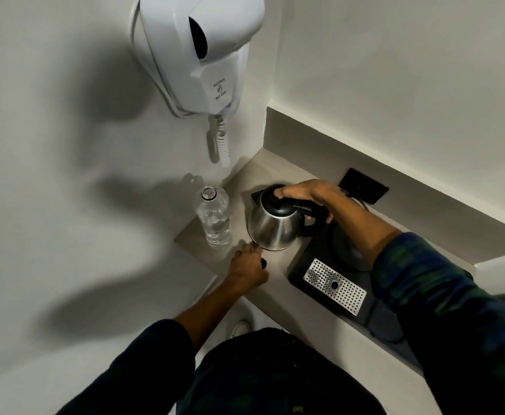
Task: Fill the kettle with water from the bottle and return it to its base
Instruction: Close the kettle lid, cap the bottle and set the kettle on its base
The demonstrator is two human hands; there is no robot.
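Observation:
A steel kettle with a black lid and handle stands on the beige counter, left of its round black base. My right hand grips the black handle and rests over the lid. A clear plastic bottle stands uncapped to the kettle's left, holding some water. My left hand lies on the counter's front edge below the kettle, fingers curled; a small dark thing, maybe the bottle cap, shows at its fingertips.
The base sits on a black tray with a perforated metal drip grate. A black wall socket is behind it. A white wall-mounted hair dryer with a coiled cord hangs above the bottle. Walls close in the left and back.

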